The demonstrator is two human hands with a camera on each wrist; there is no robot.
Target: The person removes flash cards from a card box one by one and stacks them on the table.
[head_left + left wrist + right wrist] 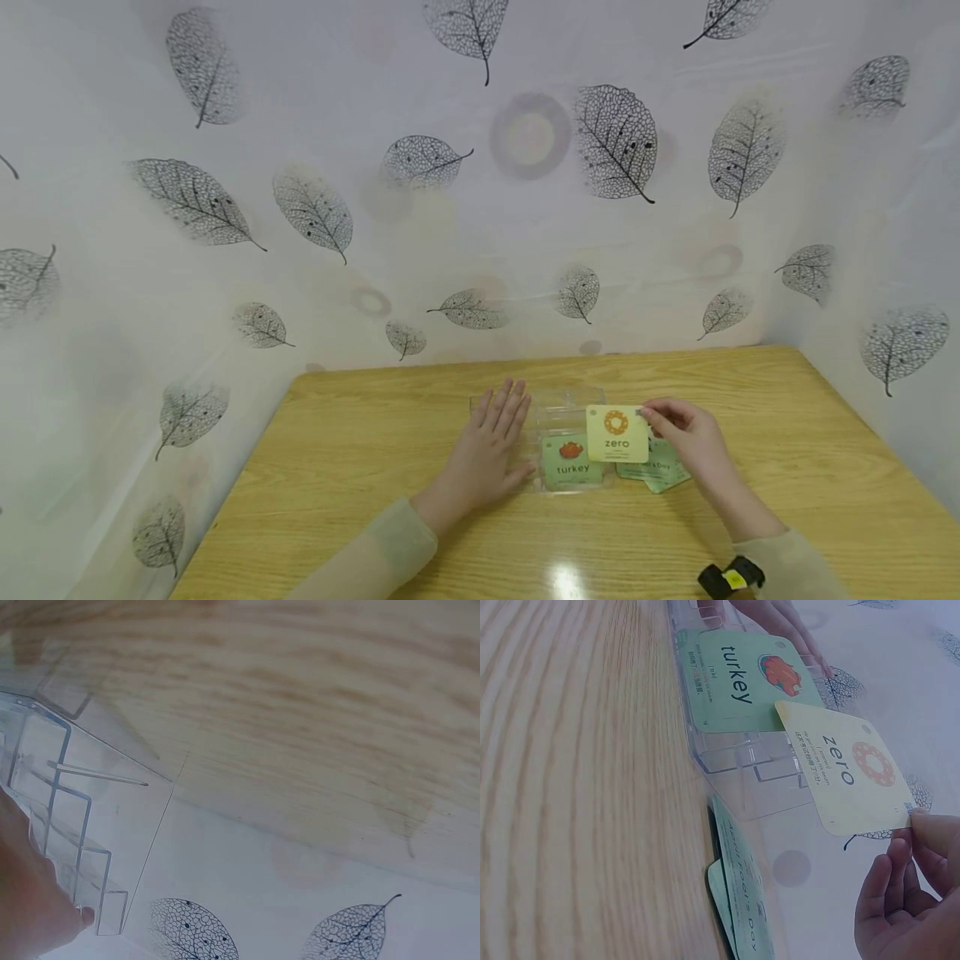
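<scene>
Between thumb and fingers my right hand (692, 435) pinches a yellow flashcard (617, 446) by its upper right corner; it reads "zero" above the table, with a ring-shaped picture. A green "turkey" flashcard (742, 682) leans in the front of a clear stepped plastic rack (82, 817). My left hand (487, 450) lies along the rack's left side with its fingers straight, touching it. Right of the rack lie green flashcards (742, 889), the upper one lettered "April Fool's Day". The yellow card partly covers the rack and the green cards in the head view.
The wooden table (337, 467) ends at a pale curtain (480, 233) printed with dark leaves, which also hangs on both sides. A black band with a yellow patch (733, 577) is on the right wrist.
</scene>
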